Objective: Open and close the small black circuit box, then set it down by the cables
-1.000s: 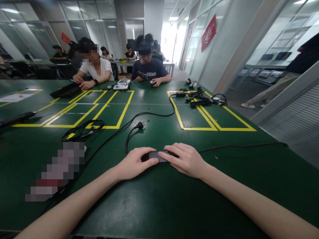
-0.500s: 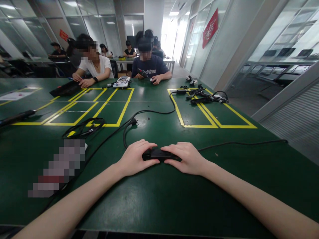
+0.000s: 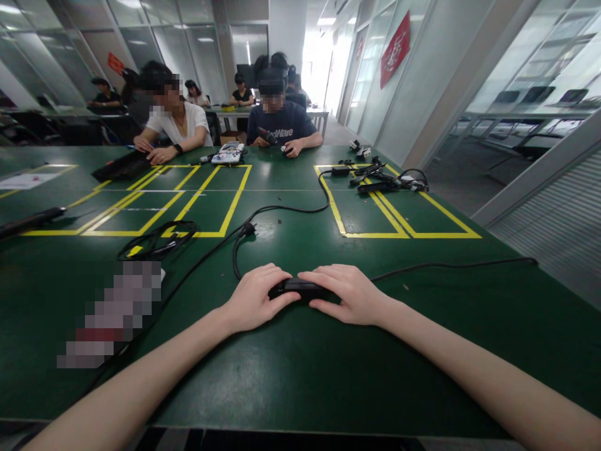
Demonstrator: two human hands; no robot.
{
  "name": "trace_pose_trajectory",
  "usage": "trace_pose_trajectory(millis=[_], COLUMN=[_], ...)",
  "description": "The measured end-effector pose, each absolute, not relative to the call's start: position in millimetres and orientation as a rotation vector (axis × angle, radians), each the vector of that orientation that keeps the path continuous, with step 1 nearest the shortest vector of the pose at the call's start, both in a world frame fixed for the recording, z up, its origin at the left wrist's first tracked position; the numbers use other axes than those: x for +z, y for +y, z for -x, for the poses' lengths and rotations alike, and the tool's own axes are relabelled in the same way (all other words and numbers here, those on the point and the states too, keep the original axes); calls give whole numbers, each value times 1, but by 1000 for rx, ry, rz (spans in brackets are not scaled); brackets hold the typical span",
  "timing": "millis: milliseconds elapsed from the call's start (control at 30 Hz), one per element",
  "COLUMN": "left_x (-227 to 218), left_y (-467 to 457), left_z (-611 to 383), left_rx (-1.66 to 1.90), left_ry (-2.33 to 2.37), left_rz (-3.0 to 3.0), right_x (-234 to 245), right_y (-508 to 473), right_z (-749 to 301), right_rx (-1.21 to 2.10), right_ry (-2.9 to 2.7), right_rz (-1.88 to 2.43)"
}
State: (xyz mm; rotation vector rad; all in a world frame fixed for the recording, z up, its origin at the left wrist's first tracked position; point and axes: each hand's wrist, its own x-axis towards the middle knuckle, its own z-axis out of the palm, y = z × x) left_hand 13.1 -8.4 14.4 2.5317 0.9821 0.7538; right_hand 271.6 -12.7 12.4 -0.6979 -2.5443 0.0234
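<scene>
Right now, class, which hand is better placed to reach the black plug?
Probably the left hand: the plug lies just beyond it; the right hand holds the black box farther right.

On the green worktop (image 3: pixel 282 376), the left hand (image 3: pixel 256 297) grips a black adapter (image 3: pixel 303 287) at its 9 o'clock end, the right hand (image 3: pixel 347 293) at 3 o'clock. A coiled cable (image 3: pixel 191 232) lies towards 10 o'clock, tangled cables (image 3: pixel 375 186) towards 1 o'clock.

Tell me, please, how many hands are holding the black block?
2: the left hand on the left end of the black block, the right hand on its right end.
</scene>
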Motion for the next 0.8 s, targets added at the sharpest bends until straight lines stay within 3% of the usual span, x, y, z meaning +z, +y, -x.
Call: trace_pose_trajectory(millis=[133, 267, 533, 800], left_x=[14, 12, 13, 6], left_y=[-9, -9, -4, -3], left_z=[-14, -13, -5, -4], left_rx=[726, 753, 1212, 720], left_ry=[1037, 1007, 974, 877], left_rz=[-2485, -2470, -2702, -2650], right_x=[13, 10, 13, 14], right_y=[-13, -12, 23, 75], right_z=[-271, -273, -318, -418], right_rx=[-47, 112, 399, 353], right_ry=[-2646, -2622, -2012, -1186], right_rz=[663, 683, 969, 1191])
